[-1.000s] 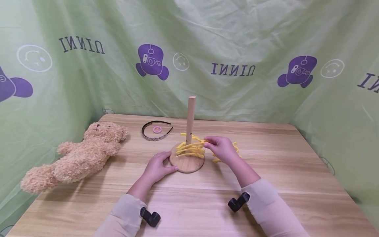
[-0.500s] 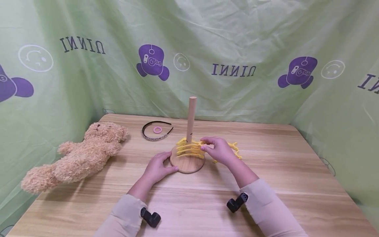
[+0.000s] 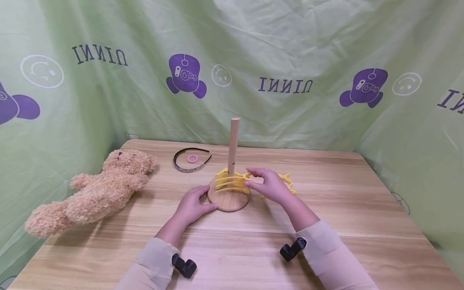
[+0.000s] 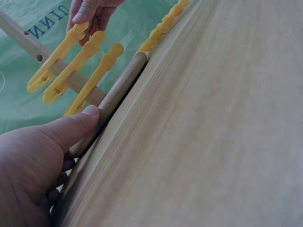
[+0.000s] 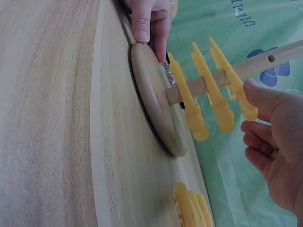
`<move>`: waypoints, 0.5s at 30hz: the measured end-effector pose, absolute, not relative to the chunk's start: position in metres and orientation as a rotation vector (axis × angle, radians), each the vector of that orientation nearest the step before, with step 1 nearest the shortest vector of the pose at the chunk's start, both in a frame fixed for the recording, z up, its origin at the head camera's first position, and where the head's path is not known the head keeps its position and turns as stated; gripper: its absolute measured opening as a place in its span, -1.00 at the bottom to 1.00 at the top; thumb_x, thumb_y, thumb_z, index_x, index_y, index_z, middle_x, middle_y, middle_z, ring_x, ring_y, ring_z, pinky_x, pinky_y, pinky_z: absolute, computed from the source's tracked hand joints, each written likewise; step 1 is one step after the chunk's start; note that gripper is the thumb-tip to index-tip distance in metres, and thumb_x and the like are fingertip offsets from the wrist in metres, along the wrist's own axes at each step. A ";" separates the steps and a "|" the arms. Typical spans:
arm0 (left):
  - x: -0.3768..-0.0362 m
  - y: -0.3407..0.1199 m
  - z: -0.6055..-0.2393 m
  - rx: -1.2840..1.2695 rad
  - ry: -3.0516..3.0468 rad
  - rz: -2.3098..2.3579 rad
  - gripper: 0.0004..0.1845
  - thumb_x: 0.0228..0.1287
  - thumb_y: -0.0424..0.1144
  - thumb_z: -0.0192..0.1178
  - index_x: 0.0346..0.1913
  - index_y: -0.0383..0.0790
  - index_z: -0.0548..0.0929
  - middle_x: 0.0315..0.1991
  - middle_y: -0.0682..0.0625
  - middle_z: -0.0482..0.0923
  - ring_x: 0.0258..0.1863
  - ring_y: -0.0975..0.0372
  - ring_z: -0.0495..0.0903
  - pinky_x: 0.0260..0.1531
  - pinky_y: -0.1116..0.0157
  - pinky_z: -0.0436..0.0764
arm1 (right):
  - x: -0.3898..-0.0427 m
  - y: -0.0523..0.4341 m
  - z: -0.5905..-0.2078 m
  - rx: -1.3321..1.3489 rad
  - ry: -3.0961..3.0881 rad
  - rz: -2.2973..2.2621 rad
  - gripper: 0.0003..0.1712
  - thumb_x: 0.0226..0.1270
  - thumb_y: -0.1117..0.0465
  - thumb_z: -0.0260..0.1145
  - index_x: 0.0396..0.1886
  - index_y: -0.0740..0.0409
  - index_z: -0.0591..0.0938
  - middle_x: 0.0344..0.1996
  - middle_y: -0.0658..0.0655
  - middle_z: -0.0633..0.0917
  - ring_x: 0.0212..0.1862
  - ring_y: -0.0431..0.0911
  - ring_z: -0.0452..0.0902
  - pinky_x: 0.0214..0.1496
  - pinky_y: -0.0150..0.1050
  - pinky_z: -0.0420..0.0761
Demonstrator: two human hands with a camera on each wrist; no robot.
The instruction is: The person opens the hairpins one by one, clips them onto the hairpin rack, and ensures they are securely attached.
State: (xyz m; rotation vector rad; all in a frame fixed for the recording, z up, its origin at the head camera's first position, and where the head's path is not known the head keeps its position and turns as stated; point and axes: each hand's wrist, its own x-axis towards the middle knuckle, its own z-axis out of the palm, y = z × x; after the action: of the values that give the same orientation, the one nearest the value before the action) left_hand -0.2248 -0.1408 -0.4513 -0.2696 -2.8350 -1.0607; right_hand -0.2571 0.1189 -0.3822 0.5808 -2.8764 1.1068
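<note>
A wooden stand has a round base (image 3: pixel 230 203) and an upright post (image 3: pixel 233 147) with small holes. Three yellow curved plastic pieces (image 5: pixel 210 90) sit one above another around the lower post, spaced apart. My left hand (image 3: pixel 192 207) grips the near left edge of the base, thumb on top. My right hand (image 3: pixel 270 184) pinches the knobbed end of the topmost yellow piece (image 5: pixel 232 78) between thumb and fingers. More yellow pieces (image 3: pixel 288 180) lie on the table behind my right hand, partly hidden by it.
A brown teddy bear (image 3: pixel 101 191) lies along the table's left side. Behind the stand to the left, a black headband (image 3: pixel 186 170) with a glittery band surrounds a pink ring (image 3: pixel 192 158). Green printed cloth (image 3: pixel 297 117) hangs around the wooden table (image 3: pixel 337 193).
The topmost yellow piece has come down the post with my right hand and now stands close over the lower ones. My left hand stays on the base.
</note>
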 end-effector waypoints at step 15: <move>-0.226 -0.142 -0.452 -0.271 -2.854 -1.078 -0.16 -0.26 0.16 0.30 0.15 -0.17 0.36 0.15 -0.15 0.35 0.17 0.02 0.29 0.23 0.06 0.19 | -0.241 0.177 -0.393 0.410 -2.816 1.164 -0.35 -0.03 -0.19 0.24 0.10 -0.13 0.41 0.09 0.03 0.48 0.16 0.00 0.32 0.19 0.04 0.31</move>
State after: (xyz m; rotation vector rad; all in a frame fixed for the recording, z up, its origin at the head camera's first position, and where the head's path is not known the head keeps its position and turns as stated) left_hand -0.2256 -0.1417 -0.4517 -0.2711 -2.8543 -1.0782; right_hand -0.2407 0.1766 -0.3933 0.4100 -2.8157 1.1638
